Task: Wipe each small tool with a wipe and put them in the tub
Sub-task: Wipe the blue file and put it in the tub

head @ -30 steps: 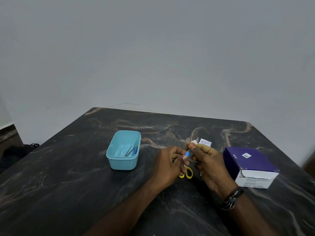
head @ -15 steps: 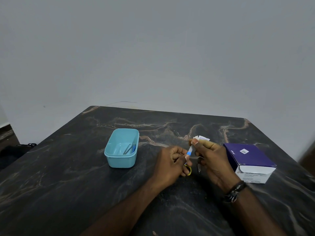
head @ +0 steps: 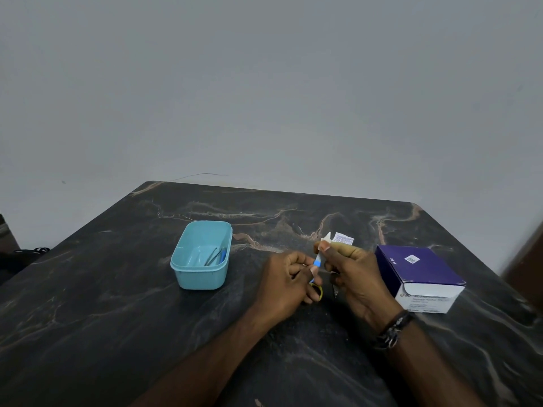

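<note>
Near the table's middle, the right hand has slid its wipe up the scissors, which the left hand grips. Wiping looks nearly finished; the tub comes next.

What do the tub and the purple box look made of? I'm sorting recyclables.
The tub looks like moulded plastic: uniform light blue, smooth rolled rim, soft sheen. The purple box looks like printed cardboard: crisp folded edges, white flap, matte faces. Both are judged by look alone.
</note>
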The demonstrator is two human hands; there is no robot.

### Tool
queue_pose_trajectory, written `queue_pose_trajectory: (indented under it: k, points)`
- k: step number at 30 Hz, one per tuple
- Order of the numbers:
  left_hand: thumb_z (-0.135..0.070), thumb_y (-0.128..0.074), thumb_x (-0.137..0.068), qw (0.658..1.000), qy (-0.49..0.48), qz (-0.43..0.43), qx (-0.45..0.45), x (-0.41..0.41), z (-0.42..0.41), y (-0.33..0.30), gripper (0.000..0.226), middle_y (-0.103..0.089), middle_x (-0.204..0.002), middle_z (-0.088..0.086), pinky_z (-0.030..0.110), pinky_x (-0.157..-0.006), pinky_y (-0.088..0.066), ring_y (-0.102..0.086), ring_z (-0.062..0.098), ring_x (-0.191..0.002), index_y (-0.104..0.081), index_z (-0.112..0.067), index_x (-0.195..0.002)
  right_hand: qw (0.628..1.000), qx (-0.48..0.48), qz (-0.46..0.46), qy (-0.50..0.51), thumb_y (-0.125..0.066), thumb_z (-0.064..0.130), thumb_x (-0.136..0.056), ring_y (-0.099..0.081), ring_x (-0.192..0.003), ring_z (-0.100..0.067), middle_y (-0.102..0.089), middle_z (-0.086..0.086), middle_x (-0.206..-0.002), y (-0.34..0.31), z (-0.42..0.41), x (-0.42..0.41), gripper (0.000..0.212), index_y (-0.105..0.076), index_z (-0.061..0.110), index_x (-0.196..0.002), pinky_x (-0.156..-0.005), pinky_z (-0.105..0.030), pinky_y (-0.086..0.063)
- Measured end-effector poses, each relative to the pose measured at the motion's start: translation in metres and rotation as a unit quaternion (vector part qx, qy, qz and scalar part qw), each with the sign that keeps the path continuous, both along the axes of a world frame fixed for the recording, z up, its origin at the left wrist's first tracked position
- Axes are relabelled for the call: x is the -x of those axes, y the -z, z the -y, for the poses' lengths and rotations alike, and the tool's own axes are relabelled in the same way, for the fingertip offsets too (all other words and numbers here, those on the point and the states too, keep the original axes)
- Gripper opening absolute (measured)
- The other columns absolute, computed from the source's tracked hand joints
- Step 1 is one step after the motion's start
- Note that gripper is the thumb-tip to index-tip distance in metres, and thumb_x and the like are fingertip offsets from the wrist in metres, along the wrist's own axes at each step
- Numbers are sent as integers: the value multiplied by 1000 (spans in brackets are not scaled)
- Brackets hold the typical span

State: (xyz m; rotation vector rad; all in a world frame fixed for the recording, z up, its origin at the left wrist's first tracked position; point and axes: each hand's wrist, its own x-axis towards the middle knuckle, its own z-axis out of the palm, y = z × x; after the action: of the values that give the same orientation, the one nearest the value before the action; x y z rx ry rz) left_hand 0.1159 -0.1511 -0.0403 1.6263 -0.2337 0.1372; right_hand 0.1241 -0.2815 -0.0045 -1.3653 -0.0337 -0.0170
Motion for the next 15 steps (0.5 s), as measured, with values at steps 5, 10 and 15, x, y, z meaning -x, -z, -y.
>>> queue_pose_trajectory:
  k: [5,10,15]
  points:
    - [-9,-58,-95,999,-18,-12,25,-3,-4,0,8,-72,-75,18,30,-48,-54,-66,24,-52,-63,-2,-95,998,31,-10,-51,-62,10,-91,-55,-50,-17,-62,-15,-65,3,-6,1,16,-70,-5,-91,-43,-22,-46]
    - [-9,-58,-95,1000,3,-19,19,-1,1,1,12,-72,-77,19,29,-48,-53,-65,26,-53,-63,0,-100,1000,13,8,3,-63,10,-91,-52,-40,-10,-58,-11,-58,-1,1,-2,19,-69,-9,-90,-37,-17,-40]
    - [-10,-58,-95,1000,-2,-9,17,-1,1,0,10,-72,-76,18,31,-50,-53,-66,25,-54,-64,-2,-98,1000,16,8,2,-65,16,-90,-54,-44,-17,-61,-13,-62,5,0,-4,24,-70,-6,-95,-42,-20,-43]
